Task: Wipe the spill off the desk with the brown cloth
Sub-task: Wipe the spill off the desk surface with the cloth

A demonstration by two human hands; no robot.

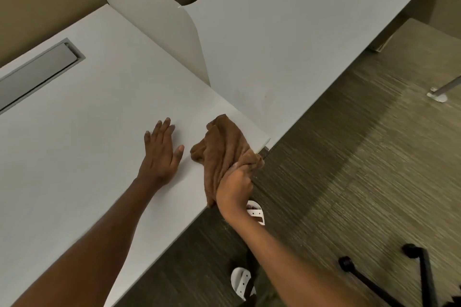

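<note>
Brown cloth (pixel 223 147) lay bunched on the desk (pixel 82 132) in the head view, close to the desk's front edge and just short of its right front corner. The right hand (pixel 234 187) was closed in a fist around the cloth's near end, at the desk edge, so that part of the fabric hung past the edge while the rest rested on the surface. The left hand (pixel 162 152) lay flat on the desk just left of the cloth, fingers extended and slightly spread, holding nothing and not touching the fabric. No spill was discernible on the desk; whether it lay under the cloth or was already taken up could not be determined. Risk assessment: because the cloth was gathered into a narrow wad, a stroke would probably contact only a small strip and could leave liquid behind. A pull toward the edge could drag liquid off the desk onto the carpet (pixel 349 169) below. The cloth appeared soft, towel-like, uniformly brown and heavily creased, with a folded peak at its far end pointing toward the divider panel (pixel 174 40).
</note>
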